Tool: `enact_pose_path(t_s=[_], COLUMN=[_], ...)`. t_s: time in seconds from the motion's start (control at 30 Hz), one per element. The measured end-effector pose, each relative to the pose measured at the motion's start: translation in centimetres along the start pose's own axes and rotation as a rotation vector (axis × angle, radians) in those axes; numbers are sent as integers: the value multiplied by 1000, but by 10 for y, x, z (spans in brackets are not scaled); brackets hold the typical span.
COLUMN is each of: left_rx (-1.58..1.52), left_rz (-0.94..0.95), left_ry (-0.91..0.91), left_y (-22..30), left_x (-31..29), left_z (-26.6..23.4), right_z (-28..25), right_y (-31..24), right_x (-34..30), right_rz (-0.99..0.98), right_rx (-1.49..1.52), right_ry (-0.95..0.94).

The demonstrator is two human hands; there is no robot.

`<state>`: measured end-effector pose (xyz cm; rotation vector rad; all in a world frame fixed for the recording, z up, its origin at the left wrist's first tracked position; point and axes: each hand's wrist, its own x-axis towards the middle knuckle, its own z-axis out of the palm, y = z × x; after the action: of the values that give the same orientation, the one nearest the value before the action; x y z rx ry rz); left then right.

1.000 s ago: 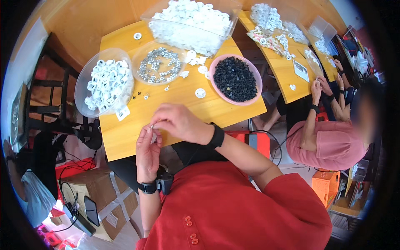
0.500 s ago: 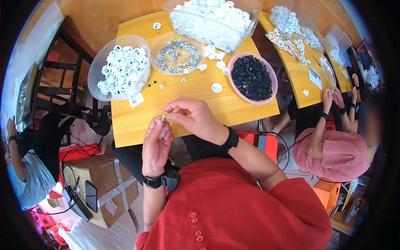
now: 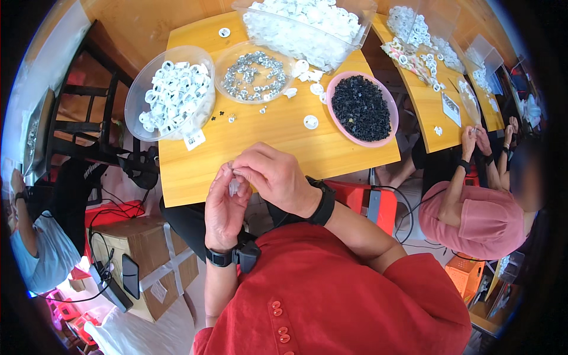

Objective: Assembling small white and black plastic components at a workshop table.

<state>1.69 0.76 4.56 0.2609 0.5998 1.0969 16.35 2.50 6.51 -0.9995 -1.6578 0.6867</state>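
Observation:
My left hand (image 3: pixel 226 208) is raised just off the table's near edge, fingers curled around a small whitish plastic part (image 3: pixel 234 187). Against its fingertips, my right hand (image 3: pixel 273 179) presses a closed pinch. Whatever sits between the right thumb and forefinger is hidden. Beyond my hands, a few tiny loose parts (image 3: pixel 231 119) lie on the yellow wooden table (image 3: pixel 201 183). Farther back are a shallow clear dish (image 3: pixel 222 54) of small metal pieces (image 3: pixel 256 65) and a pink bowl (image 3: pixel 393 116) of small black parts (image 3: pixel 361 106).
A clear round tub (image 3: pixel 134 94) of white ring-like parts stands at left, and a large clear bin (image 3: pixel 361 36) of white parts at the back. A cardboard box (image 3: pixel 145 254) bearing a phone (image 3: pixel 130 276) is at lower left. Another person (image 3: pixel 473 219) works at right.
My right hand has closed in on the left fingertips, its fingers now folded over the small piece seen there before. The view has shifted slightly.

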Motion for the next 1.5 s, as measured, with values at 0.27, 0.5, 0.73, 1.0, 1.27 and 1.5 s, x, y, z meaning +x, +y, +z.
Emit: enact_pose_path(t_s=[0.27, 0.5, 0.73, 1.0, 1.27, 1.5], left_rx=[258, 431, 147, -45, -206, -237], left_rz=[174, 242, 115, -48, -94, -141], left_ry=[167, 143, 53, 6, -87, -151], left_y=[-3, -4, -2, -8, -7, -11], left_x=[-1, 1, 7, 33, 48, 51], left_z=[19, 17, 6, -2, -36, -37], right_z=[-6, -10, 0, -29, -26, -24], right_y=[2, 4, 7, 82, 95, 94], right_x=[3, 0, -8, -15, -6, -12], right_rz=[-22, 69, 6, 931, 844, 872], right_rx=[-28, 91, 9, 1637, 1639, 1607], right_ry=[7, -66, 40, 329, 346, 346])
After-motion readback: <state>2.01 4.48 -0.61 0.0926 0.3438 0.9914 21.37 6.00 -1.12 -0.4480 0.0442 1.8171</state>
